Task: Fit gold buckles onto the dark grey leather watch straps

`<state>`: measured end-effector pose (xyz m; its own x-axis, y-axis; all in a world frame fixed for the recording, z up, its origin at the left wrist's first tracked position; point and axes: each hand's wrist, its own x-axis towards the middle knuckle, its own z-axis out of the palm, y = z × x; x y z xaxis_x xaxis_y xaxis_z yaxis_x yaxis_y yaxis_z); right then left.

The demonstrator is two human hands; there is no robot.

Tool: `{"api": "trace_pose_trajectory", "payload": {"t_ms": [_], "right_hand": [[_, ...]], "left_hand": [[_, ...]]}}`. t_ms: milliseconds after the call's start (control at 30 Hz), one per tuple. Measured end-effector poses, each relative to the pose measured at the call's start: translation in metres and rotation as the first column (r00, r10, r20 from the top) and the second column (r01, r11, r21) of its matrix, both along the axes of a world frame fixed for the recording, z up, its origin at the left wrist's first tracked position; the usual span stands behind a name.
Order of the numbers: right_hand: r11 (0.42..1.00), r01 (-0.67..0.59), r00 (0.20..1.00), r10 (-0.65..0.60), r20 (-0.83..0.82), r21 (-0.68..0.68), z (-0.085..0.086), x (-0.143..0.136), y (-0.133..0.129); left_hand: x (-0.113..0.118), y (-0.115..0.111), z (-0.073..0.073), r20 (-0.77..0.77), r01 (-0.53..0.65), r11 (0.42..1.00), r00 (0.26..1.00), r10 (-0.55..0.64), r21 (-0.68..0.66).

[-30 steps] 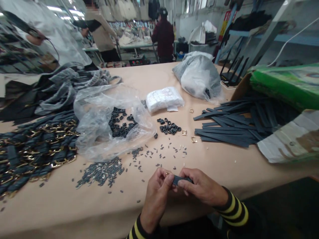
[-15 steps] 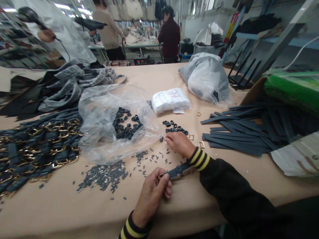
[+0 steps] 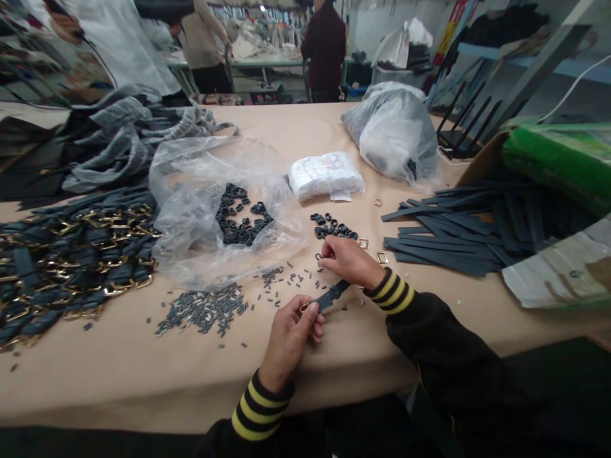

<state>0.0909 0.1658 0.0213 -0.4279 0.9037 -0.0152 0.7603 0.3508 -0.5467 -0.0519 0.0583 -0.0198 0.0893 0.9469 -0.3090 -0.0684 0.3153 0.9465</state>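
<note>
My left hand [image 3: 293, 331] pinches the buckle end of a dark strap [image 3: 329, 298] over the table's front part. The strap slants up to the right, a loop around it, and its far end passes under my right hand [image 3: 347, 259]. Between the closed thumb and forefinger of my right hand is a small dark loop [image 3: 319, 257]. Just beyond lie more dark loops [image 3: 334, 227], with gold rings [image 3: 382, 257] to their right. Small dark pieces [image 3: 205, 308] are heaped left of my hands.
Buckled straps [image 3: 81, 254] cover the left side. An open plastic bag [image 3: 191, 248] holds dark loops. Farther back are a white packet [image 3: 326, 176] and a full bag [image 3: 394, 137]. Long dark strips [image 3: 443, 245] lie at right. People [image 3: 325, 51] stand beyond the table.
The view has tilted down, so the table sits higher in the picture. My right hand has drawn back slightly from the loop pile, and a small loop now shows at its fingertips.
</note>
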Motion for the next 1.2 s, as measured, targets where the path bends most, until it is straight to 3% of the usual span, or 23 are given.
{"api": "trace_pose_trajectory", "payload": {"t_ms": [67, 167, 233, 367, 600, 767, 867, 1000, 1067, 1200], "right_hand": [[0.988, -0.011, 0.95, -0.039, -0.311, -0.156, 0.001, 0.016, -0.024], [0.885, -0.155, 0.756, -0.179, -0.63, -0.438, -0.005, 0.033, -0.06], [0.832, -0.189, 0.665, -0.282, -0.691, -0.521, -0.014, 0.038, -0.077], [0.801, -0.172, 0.526, -0.418, -0.741, -0.574, -0.029, 0.04, -0.094], [0.686, -0.196, 0.313, -0.633, -0.708, -0.7, -0.035, 0.043, -0.106], [0.706, -0.193, 0.338, -0.604, -0.722, -0.681, -0.037, 0.045, -0.114], [0.777, -0.061, 0.4, -0.556, -0.729, -0.626, -0.036, 0.044, -0.116], [0.855, 0.119, 0.519, -0.488, -0.702, -0.505, -0.033, 0.04, -0.118], [0.867, 0.129, 0.545, -0.468, -0.696, -0.482, -0.032, 0.039, -0.119], [0.865, 0.065, 0.542, -0.449, -0.71, -0.497, -0.031, 0.043, -0.119]], "left_hand": [[0.001, -0.002, 0.0, -0.001, -0.013, 1.0, 1.0, 0.013, 0.028], [0.005, -0.006, 0.002, 0.002, -0.033, 0.998, 0.999, 0.033, 0.055], [0.009, -0.01, 0.004, 0.007, -0.031, 0.998, 0.999, 0.031, 0.05], [0.017, -0.019, 0.006, 0.004, -0.005, 0.998, 1.0, 0.005, 0.063], [0.024, -0.026, 0.002, 0.044, 0.062, 0.994, 0.997, -0.066, 0.092], [0.028, -0.027, 0.005, -0.018, 0.08, 0.989, 0.997, -0.079, 0.121], [0.031, -0.027, 0.008, -0.193, 0.117, 0.98, 0.977, -0.085, 0.159], [0.036, -0.029, 0.009, -0.436, 0.072, 0.966, 0.899, 0.046, 0.25], [0.039, -0.031, 0.009, -0.446, 0.035, 0.964, 0.891, 0.089, 0.263], [0.043, -0.034, 0.012, -0.329, 0.071, 0.971, 0.944, 0.008, 0.227]]}}
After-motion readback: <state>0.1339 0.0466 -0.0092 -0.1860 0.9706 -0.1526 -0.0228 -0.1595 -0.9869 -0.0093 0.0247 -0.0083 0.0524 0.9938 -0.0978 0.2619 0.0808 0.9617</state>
